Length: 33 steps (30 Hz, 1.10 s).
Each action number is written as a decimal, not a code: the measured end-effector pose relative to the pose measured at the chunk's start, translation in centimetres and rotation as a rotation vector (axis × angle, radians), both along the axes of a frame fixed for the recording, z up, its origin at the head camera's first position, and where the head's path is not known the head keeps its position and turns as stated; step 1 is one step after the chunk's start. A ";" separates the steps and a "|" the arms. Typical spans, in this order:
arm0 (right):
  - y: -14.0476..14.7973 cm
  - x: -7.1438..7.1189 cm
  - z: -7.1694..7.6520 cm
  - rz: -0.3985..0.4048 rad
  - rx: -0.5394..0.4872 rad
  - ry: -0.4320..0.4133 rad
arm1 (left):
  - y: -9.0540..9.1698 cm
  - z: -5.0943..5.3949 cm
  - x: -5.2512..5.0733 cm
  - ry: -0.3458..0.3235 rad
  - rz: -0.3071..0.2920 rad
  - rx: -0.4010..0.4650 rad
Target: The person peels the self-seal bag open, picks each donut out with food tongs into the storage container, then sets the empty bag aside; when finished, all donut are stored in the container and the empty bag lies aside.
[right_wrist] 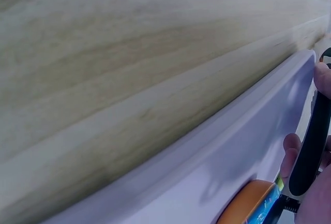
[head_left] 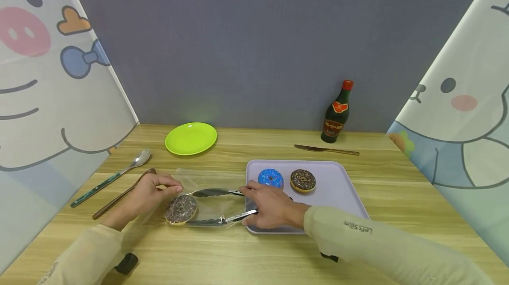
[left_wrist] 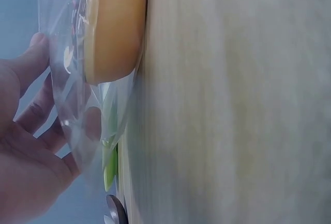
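My left hand (head_left: pixel 151 193) pinches a clear plastic bag (left_wrist: pixel 75 131) at the left, with thumb and fingers close to a chocolate sprinkled donut (head_left: pixel 180 210). This donut lies inside the bag, its tan side (left_wrist: pixel 116 27) showing in the left wrist view. From the right, my right hand (head_left: pixel 272 205) grips black-and-silver tongs (head_left: pixel 212 192) by their handles. The tongs' two arms are spread apart and reach into the bag, tips beside the donut. Under the right hand is the lilac tray (head_left: pixel 338 201), carrying a blue donut (head_left: pixel 271 178) and another chocolate donut (head_left: pixel 303 181).
A green plate (head_left: pixel 191 138) sits at the back left. Left of the hands lie a serving spoon (head_left: pixel 107 183) and a brown wooden-looking utensil (head_left: pixel 123 194). Behind the tray are a brown knife (head_left: pixel 326 149) and a dark bottle (head_left: pixel 336 115). Panels enclose the table's back and sides.
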State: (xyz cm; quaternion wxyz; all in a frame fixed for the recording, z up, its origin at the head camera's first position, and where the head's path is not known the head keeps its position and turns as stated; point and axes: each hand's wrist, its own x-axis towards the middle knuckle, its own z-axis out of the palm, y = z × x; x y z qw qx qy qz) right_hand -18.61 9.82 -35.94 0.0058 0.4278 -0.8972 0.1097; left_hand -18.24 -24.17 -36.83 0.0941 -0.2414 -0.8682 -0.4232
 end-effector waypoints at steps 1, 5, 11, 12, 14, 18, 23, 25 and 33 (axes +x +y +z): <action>-0.1 0.0 0.0 -0.002 0.003 0.003 | 0.0 0.0 0.0 0.001 0.001 -0.003; -0.2 0.1 0.0 -0.002 0.020 0.020 | 0.0 -0.1 0.1 0.011 0.004 -0.009; -0.2 0.2 -0.2 0.009 0.028 0.035 | 0.0 -0.2 0.1 0.020 0.001 -0.008; -0.2 0.2 -0.2 0.010 0.028 0.034 | 0.0 -0.3 0.1 0.018 0.000 -0.006; -0.2 0.2 -0.3 0.015 0.027 0.036 | 0.0 -0.3 0.1 0.015 0.000 -0.003; -0.1 0.3 -0.4 0.019 0.032 0.036 | 0.0 -0.4 0.1 0.004 -0.004 0.005; -0.1 0.4 -0.6 0.015 0.026 0.043 | -0.1 -0.3 0.2 0.002 -0.013 0.017; -0.1 0.4 -0.7 0.010 0.018 0.049 | -0.2 -0.2 0.2 0.008 -0.016 0.019; -0.1 0.8 -0.9 -0.017 -0.012 0.089 | -0.2 -0.1 0.2 0.035 -0.017 0.001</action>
